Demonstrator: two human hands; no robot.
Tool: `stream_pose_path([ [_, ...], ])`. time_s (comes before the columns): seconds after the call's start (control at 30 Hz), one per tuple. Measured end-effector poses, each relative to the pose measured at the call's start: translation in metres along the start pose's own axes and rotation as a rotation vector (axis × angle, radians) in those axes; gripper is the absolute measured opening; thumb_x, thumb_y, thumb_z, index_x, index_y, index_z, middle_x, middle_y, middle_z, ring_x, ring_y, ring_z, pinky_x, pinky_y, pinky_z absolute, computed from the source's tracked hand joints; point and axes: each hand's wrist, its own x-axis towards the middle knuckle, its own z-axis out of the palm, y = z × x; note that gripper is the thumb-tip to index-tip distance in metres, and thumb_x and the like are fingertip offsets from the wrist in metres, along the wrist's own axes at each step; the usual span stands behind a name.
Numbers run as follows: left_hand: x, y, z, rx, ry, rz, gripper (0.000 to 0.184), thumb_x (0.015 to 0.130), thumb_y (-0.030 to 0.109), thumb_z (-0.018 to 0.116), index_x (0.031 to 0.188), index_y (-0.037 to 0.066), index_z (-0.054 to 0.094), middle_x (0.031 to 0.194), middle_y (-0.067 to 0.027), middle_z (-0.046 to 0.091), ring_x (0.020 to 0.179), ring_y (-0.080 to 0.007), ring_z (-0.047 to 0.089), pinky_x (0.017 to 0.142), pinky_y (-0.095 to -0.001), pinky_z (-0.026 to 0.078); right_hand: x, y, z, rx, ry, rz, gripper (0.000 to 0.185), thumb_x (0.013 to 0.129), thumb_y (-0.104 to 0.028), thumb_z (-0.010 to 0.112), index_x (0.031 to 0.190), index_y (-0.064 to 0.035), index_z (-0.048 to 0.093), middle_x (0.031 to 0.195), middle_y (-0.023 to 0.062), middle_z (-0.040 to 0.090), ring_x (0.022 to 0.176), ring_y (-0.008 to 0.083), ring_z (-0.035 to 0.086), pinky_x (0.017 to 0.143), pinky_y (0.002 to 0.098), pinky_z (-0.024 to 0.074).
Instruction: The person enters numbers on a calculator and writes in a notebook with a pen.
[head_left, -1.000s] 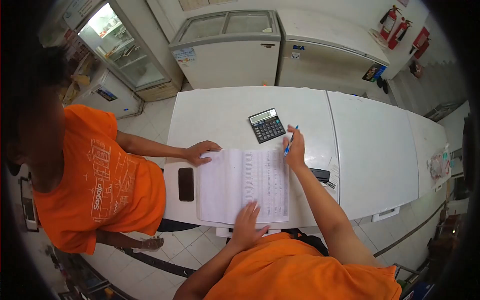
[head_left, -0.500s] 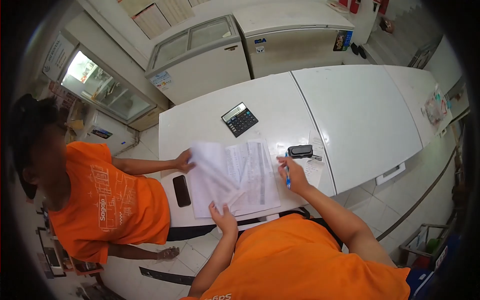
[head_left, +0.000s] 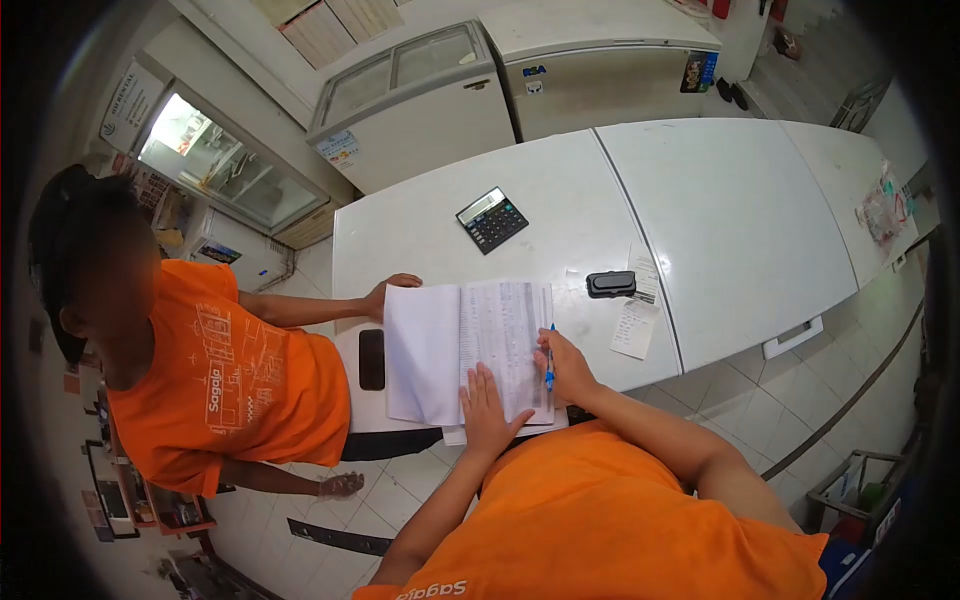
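Note:
A stack of printed papers [head_left: 505, 320] lies on the white tabletop, its left part a blank white sheet [head_left: 422, 350] folded over. My left hand [head_left: 488, 408] rests flat on the lower part of the printed page, fingers stretched out. At the right edge of the papers, my right hand [head_left: 567, 368] grips a blue pen [head_left: 550, 362] held nearly upright. A co-worker's hand [head_left: 385, 293] touches the top left corner of the papers.
A calculator [head_left: 492, 220] lies beyond the papers. To the right sit a black case [head_left: 611, 284] and paper receipts [head_left: 634, 328]. A dark phone [head_left: 371, 360] lies left of the papers. A co-worker in an orange shirt [head_left: 235, 360] stands at the left; chest freezers [head_left: 610, 90] stand behind.
The lifted sheet has come down flat on the left. My left hand has moved right onto the page and flattened. My right hand, with the pen, has moved left and down to the papers.

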Motion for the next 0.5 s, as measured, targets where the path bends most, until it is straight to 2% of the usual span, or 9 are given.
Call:
stream_pose_path([
  [0.1,-0.001,-0.011,0.008,-0.01,-0.024,0.061,0.096,0.088,0.047,0.078,0.155,-0.009,0.037,0.163,-0.0299,0.035,0.155,-0.0454,0.029,0.121,-0.0623,0.026,-0.008,0.014,0.004,-0.011,0.084,-0.043,0.033,0.098,-0.013,0.065,0.126,0.0002,0.054,0.123,0.0261,0.066,0.107,0.0452,0.065,0.094,0.0477,0.0529],
  [0.2,0.0,-0.022,0.018,-0.148,0.031,0.086,0.076,0.095,0.033,0.073,0.151,-0.009,0.043,0.156,-0.0324,0.045,0.147,-0.0455,0.042,0.12,-0.054,0.033,-0.006,0.02,0.003,0.013,0.149,-0.061,0.033,0.098,-0.012,0.066,0.125,0.0001,0.053,0.125,0.0271,0.066,0.104,0.0452,0.067,0.092,0.0464,0.054],
  [0.23,-0.001,-0.024,0.012,-0.268,-0.01,-0.061,0.07,0.096,0.026,0.072,0.15,-0.008,0.044,0.154,-0.0323,0.046,0.145,-0.045,0.045,0.119,-0.0518,0.035,-0.005,0.019,0.003,0.03,0.169,-0.054,0.033,0.097,-0.012,0.066,0.125,0.0001,0.052,0.125,0.0274,0.066,0.103,0.0451,0.067,0.092,0.0461,0.0543],
  [0.27,-0.003,-0.029,0.002,-0.389,-0.053,-0.206,0.065,0.096,0.02,0.07,0.15,-0.008,0.045,0.153,-0.0322,0.048,0.144,-0.0444,0.047,0.118,-0.0497,0.038,-0.005,0.018,0.001,0.071,0.157,0.009,0.027,0.096,-0.01,0.069,0.114,-0.0006,0.051,0.132,0.0319,0.064,0.103,0.0414,0.07,0.093,0.043,0.0544],
  [0.3,-0.002,-0.031,-0.012,-0.508,-0.099,-0.351,0.06,0.097,0.013,0.068,0.149,-0.008,0.046,0.152,-0.0321,0.05,0.142,-0.0438,0.05,0.116,-0.0476,0.04,-0.004,0.017,-0.001,0.043,0.144,0.003,0.03,0.095,-0.011,0.071,0.115,-0.0006,0.051,0.131,0.0316,0.064,0.102,0.0407,0.07,0.092,0.043,0.0545],
  [0.37,-0.004,-0.035,-0.028,-0.461,0.262,-0.705,0.05,0.097,0.002,0.063,0.144,-0.009,0.048,0.146,-0.0289,0.056,0.133,-0.0439,0.056,0.112,-0.0455,0.043,-0.007,0.017,-0.005,-0.013,0.123,-0.002,0.034,0.092,-0.011,0.073,0.117,-0.0006,0.052,0.131,0.0309,0.064,0.101,0.0391,0.07,0.091,0.0428,0.0548],
  [0.43,-0.009,-0.066,-0.024,-0.732,0.801,-0.822,0.041,0.097,0.001,0.06,0.137,-0.006,0.055,0.137,-0.0256,0.06,0.124,-0.0421,0.059,0.107,-0.0439,0.045,-0.01,0.013,-0.008,-0.028,0.059,0.037,0.045,0.086,-0.011,0.078,0.122,-0.0004,0.053,0.136,0.029,0.061,0.106,0.0413,0.065,0.094,0.046,0.0522],
  [0.47,-0.014,-0.069,-0.021,-0.502,0.927,-0.78,0.041,0.096,0.002,0.061,0.136,-0.006,0.056,0.135,-0.0245,0.061,0.124,-0.0422,0.059,0.107,-0.0461,0.044,-0.012,0.012,-0.009,-0.037,0.026,0.056,0.051,0.083,-0.011,0.08,0.125,-0.0003,0.053,0.139,0.028,0.059,0.108,0.0425,0.062,0.095,0.0475,0.0509],
  [0.5,-0.014,-0.058,-0.033,-0.27,1.042,-0.728,0.041,0.095,0.002,0.062,0.135,-0.005,0.056,0.134,-0.0234,0.061,0.123,-0.0423,0.059,0.108,-0.0483,0.043,-0.012,0.012,-0.008,-0.114,-0.001,-0.017,0.054,0.081,-0.013,0.083,0.125,-0.0009,0.054,0.142,0.0271,0.057,0.112,0.0429,0.059,0.097,0.0486,0.049],
])
